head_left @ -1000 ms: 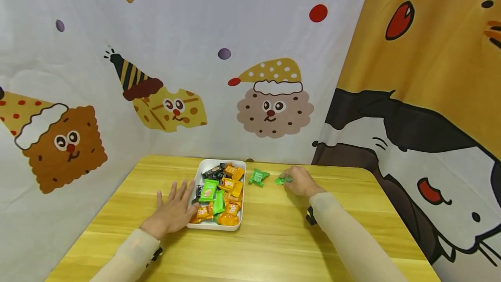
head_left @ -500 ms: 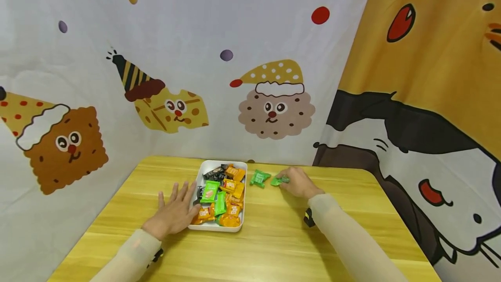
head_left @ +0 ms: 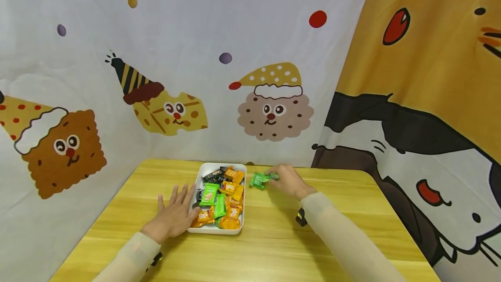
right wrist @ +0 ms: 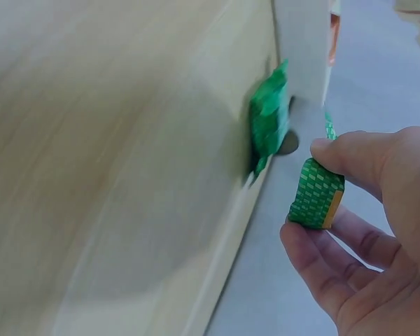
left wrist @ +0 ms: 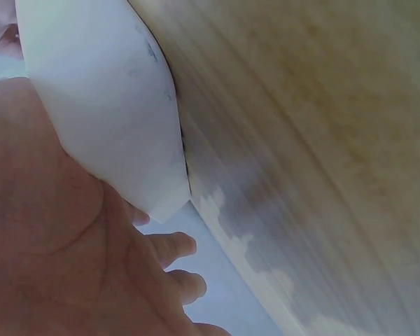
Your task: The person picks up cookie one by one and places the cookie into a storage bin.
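My right hand (head_left: 288,181) pinches a small green-wrapped candy (right wrist: 315,194) between thumb and fingers; the right wrist view shows its patterned wrapper. A second green-wrapped candy (head_left: 257,180) lies on the table just left of the held one, overlapping it in the head view. My left hand (head_left: 172,216) is spread with straight fingers against the left side of a white tray (head_left: 214,231). In the left wrist view, the palm (left wrist: 49,203) lies along the tray wall (left wrist: 119,105). Inside the tray are orange candies (head_left: 228,187), green candies (head_left: 209,194) and black candies (head_left: 213,175).
The wooden table (head_left: 270,247) reaches back to a cloth backdrop (head_left: 176,21) printed with cartoon snacks. A second printed curtain (head_left: 422,99) hangs along the right side.
My right hand has moved left with the green candy, bringing it up beside the one on the table. My left hand stays at the tray.
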The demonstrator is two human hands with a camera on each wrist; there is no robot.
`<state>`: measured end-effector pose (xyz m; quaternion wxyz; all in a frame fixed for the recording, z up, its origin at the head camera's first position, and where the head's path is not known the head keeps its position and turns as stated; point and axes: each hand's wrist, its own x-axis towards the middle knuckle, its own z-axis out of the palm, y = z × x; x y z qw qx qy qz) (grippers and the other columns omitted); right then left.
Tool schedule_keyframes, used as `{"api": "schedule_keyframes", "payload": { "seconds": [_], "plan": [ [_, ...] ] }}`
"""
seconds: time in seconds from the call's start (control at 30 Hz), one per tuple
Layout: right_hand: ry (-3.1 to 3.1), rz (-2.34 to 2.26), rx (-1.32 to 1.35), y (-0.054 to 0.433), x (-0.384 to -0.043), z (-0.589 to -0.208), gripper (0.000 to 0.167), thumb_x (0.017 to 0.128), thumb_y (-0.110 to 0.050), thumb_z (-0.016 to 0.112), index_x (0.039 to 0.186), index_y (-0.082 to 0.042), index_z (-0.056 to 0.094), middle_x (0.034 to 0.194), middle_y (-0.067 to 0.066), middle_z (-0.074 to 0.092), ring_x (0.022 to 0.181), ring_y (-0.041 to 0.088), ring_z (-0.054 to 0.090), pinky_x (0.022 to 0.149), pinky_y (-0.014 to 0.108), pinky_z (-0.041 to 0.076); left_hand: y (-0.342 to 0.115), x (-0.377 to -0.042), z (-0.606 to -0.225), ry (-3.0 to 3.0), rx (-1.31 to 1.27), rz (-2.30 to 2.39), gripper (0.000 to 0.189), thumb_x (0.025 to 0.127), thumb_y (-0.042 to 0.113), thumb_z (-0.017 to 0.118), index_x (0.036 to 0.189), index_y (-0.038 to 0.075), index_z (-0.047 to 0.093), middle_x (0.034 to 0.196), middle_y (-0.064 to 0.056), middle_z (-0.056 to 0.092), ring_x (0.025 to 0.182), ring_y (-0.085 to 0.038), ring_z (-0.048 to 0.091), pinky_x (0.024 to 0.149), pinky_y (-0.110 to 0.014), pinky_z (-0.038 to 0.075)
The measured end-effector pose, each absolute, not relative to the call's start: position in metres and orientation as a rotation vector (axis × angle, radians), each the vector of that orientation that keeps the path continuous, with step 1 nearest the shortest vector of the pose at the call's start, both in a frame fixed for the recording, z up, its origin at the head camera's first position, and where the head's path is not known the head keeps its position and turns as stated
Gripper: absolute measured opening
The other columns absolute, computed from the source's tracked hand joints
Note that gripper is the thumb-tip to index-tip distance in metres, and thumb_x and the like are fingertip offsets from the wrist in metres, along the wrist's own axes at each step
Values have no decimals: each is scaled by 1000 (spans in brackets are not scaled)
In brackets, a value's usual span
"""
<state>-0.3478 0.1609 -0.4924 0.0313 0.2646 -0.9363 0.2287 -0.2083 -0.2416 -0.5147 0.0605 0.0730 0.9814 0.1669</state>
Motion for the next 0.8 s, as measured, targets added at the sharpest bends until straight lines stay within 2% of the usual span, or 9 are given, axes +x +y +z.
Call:
{"api": "schedule_keyframes", "payload": {
  "seconds": [0.1, 0.33, 0.47, 0.63, 0.8],
  "plan": [
    [-2871, 729, 839, 148, -347, -490, 30, 105, -7, 87, 135, -8, 86, 144, 15, 84, 142, 40, 75, 124, 60, 60, -243, -206, -516, 2968, 213, 524, 85, 124, 54, 48, 189, 11, 13, 194, -30, 11, 179, -63, 1, 132, -97, -7],
    [-2812, 746, 930, 117, -343, -476, 31, 105, -8, 87, 136, -9, 86, 140, 14, 85, 136, 38, 78, 120, 57, 64, -241, -208, -515, 2981, 216, 516, 84, 124, 54, 47, 189, 11, 13, 194, -29, 12, 180, -62, 2, 132, -96, -6],
    [-2810, 765, 960, 99, -341, -467, 32, 107, -7, 86, 139, -8, 84, 146, 15, 83, 140, 39, 77, 121, 57, 63, -240, -212, -515, 2996, 228, 520, 84, 124, 54, 47, 189, 11, 14, 194, -29, 12, 179, -62, 2, 132, -97, -5],
    [-2817, 740, 1028, 73, -339, -466, 33, 108, -8, 84, 141, -8, 83, 150, 16, 81, 134, 37, 79, 115, 53, 67, -243, -208, -515, 2989, 210, 517, 84, 124, 52, 48, 188, 10, 15, 194, -30, 12, 179, -62, 2, 131, -98, -5],
    [-2819, 679, 1058, 54, -340, -467, 34, 109, -13, 84, 143, -11, 83, 149, 10, 82, 140, 31, 77, 120, 47, 65, -243, -205, -517, 2994, 220, 527, 84, 123, 53, 49, 188, 10, 17, 193, -31, 13, 178, -63, 2, 130, -98, -6]
  ]
}}
